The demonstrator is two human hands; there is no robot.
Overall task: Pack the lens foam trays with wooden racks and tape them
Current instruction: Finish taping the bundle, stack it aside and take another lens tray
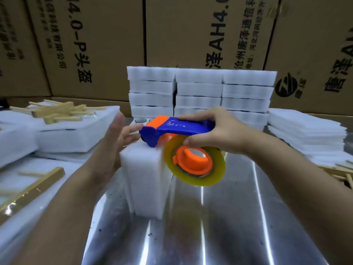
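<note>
A white foam tray pack stands on edge in the middle of the shiny metal table. My right hand grips a blue and orange tape dispenser with a yellowish tape roll, its front end resting on the pack's top edge. My left hand is blurred, with straight fingers against the pack's upper left side. Wooden racks lie piled on foam sheets at the left.
Stacked white foam trays stand behind the pack. Thin foam sheets are piled at the right, with wooden sticks beside them. A wooden rack lies on foam at the near left. Cardboard boxes wall the back.
</note>
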